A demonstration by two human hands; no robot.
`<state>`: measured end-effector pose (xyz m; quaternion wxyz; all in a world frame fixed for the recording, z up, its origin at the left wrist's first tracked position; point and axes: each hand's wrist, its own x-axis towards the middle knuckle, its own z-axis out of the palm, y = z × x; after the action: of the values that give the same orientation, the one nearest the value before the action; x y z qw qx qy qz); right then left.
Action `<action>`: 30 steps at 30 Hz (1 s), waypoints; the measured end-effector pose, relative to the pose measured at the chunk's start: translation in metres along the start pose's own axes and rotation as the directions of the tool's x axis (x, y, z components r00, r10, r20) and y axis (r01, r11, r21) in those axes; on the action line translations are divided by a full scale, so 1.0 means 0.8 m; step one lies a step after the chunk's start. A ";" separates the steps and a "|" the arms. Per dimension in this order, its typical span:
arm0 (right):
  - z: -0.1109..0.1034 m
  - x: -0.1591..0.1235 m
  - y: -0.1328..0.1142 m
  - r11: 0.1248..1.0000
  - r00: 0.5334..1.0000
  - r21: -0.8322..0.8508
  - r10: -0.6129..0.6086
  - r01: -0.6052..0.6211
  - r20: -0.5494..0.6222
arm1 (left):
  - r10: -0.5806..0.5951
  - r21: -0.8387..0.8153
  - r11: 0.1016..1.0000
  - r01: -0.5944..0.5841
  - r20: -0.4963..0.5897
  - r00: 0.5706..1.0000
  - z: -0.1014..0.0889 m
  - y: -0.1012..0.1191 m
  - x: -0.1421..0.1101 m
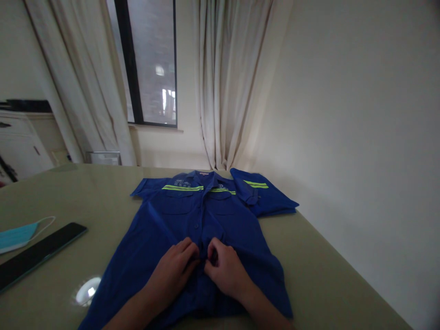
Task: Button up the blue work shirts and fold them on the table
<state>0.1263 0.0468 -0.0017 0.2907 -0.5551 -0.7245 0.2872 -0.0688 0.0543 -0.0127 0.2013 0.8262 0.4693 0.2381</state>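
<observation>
A blue work shirt (pixel 192 215) with yellow-green reflective stripes lies flat, front up, on a pale green table (pixel 326 275), collar away from me. My left hand (pixel 173 270) and my right hand (pixel 223 268) meet at the shirt's front placket, low on the garment. Both have fingers curled and pinching the fabric at the button line. A second blue garment (pixel 266 195) with the same stripe lies folded at the far right, partly under the shirt's sleeve.
A light blue face mask (pixel 19 234) and a long black flat device (pixel 37 254) lie at the table's left. A bright light reflection (pixel 87 291) shows near the shirt's left hem. Curtains, a window and a white wall stand behind the table.
</observation>
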 end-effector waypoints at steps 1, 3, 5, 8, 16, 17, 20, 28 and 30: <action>0.000 0.001 0.002 0.998 1.000 0.062 -0.006 0.006 -0.004 | 0.000 -0.007 1.000 0.000 -0.012 1.000 0.000 0.000 0.000; 0.000 0.004 0.007 0.976 1.000 0.217 0.008 -0.006 -0.010 | -0.001 -0.018 1.000 0.001 -0.030 1.000 0.000 -0.001 -0.001; 0.002 0.008 0.012 0.924 0.998 0.378 0.056 -0.056 0.011 | -0.001 -0.030 1.000 0.000 -0.039 0.999 0.000 -0.002 -0.001; 0.002 0.013 0.019 0.832 0.987 0.531 0.132 -0.158 0.088 | 0.016 -0.041 0.999 -0.018 -0.056 0.998 0.000 -0.004 0.000; -0.003 0.018 0.019 0.808 0.974 0.551 0.124 -0.210 0.189 | 0.052 0.015 0.999 -0.051 -0.072 0.996 0.013 -0.017 -0.002; -0.003 0.017 0.018 0.810 0.975 0.551 0.111 -0.202 0.194 | 0.053 0.028 0.998 -0.051 -0.056 0.997 0.013 -0.017 -0.002; -0.001 0.012 0.016 0.817 0.979 0.551 0.076 -0.171 0.191 | 0.067 0.055 0.996 -0.066 -0.024 0.997 0.012 -0.015 -0.002; 0.000 -0.001 0.001 0.994 0.974 -0.101 -0.055 0.033 -0.221 | 0.099 0.085 0.992 -0.098 -0.003 0.995 0.011 -0.013 -0.004; 0.001 -0.001 0.001 0.983 0.967 -0.179 -0.072 0.028 -0.243 | 0.096 0.094 0.991 -0.095 -0.007 0.995 0.013 -0.016 -0.004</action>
<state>0.1263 0.0463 -0.0028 0.3365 -0.5913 -0.7187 0.1434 -0.0729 0.0563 -0.0292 0.1480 0.8548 0.4410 0.2302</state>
